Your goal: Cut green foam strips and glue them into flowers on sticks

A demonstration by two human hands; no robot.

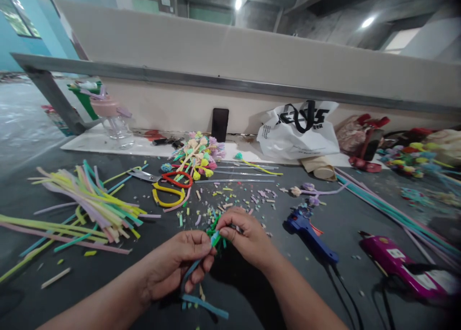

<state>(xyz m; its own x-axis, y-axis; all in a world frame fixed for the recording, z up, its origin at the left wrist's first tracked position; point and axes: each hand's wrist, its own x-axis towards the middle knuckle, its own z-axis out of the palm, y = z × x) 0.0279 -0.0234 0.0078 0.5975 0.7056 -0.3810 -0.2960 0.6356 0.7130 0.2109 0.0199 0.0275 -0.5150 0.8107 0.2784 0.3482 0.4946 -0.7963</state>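
Observation:
My left hand (182,262) is closed round a blue pipe cleaner (203,305) whose stem hangs down below my palm. My right hand (247,236) pinches the green and blue twisted top of the same piece (215,234), right beside the left fingertips. Both hands hover low over the dark table (108,282). Scattered coloured offcuts (223,202) lie just beyond my fingers. A blue glue gun (309,234) lies to the right of my right hand.
A pile of pastel pipe cleaners (93,202) spreads at the left. Scissors with red and yellow handles (169,186) and a bunch of finished flowers (198,154) lie behind. A pink glue gun (406,267), a white bag (298,133) and a phone (219,123) stand farther off.

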